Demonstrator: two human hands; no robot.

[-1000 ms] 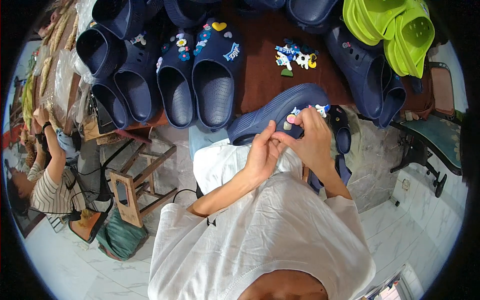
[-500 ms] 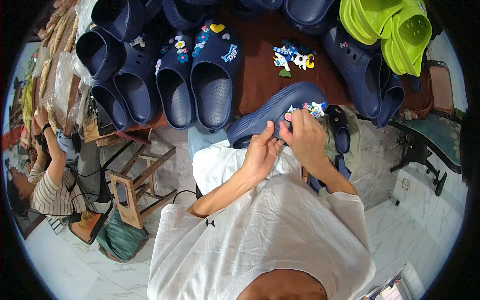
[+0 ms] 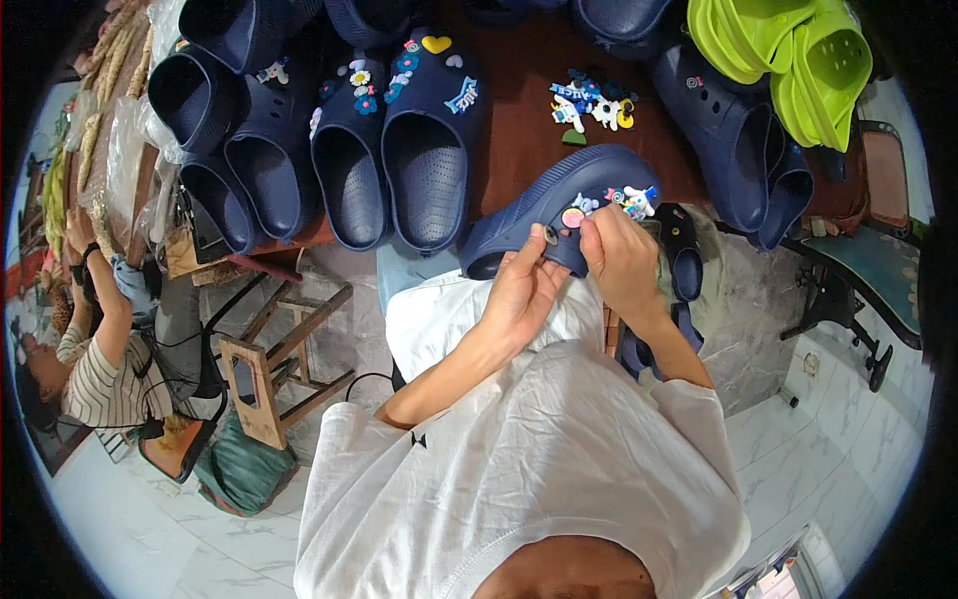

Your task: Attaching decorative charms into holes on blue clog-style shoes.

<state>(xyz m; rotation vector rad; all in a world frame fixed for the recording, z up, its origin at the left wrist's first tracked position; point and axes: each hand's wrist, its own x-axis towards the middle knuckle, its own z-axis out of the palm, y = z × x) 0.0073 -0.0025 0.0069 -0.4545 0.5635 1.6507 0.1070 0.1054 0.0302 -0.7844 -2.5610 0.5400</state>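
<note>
My left hand [image 3: 521,292] is partly closed on the navy clog [image 3: 589,172], thumb laid along its outside and fingers tucked under, near the foot opening. My right hand [image 3: 627,258] is curled nearly into a fist against the upper, thumb and forefinger drawn together just beside the charms [image 3: 635,202]; I can't tell whether anything is pinched between them. The clog is tipped onto its side at the near edge of the brown cloth [image 3: 519,130], above my lap, with its rounded end away to my right; whether it rests on the cloth or hangs in my grip, I can't make out. It looks like moulded foam, so I'd judge it light, springy and hard to break, giving a little at the thin rim and stiffer along the ribbed sole edge. The smooth upper might slide a bit under dry fingers, so the rim by the opening seems the best hold, thumb outside, fingers inside. The charms look small and rubbery, better taken by their edges. More charms [image 3: 591,103] lie beyond the clog.
</note>
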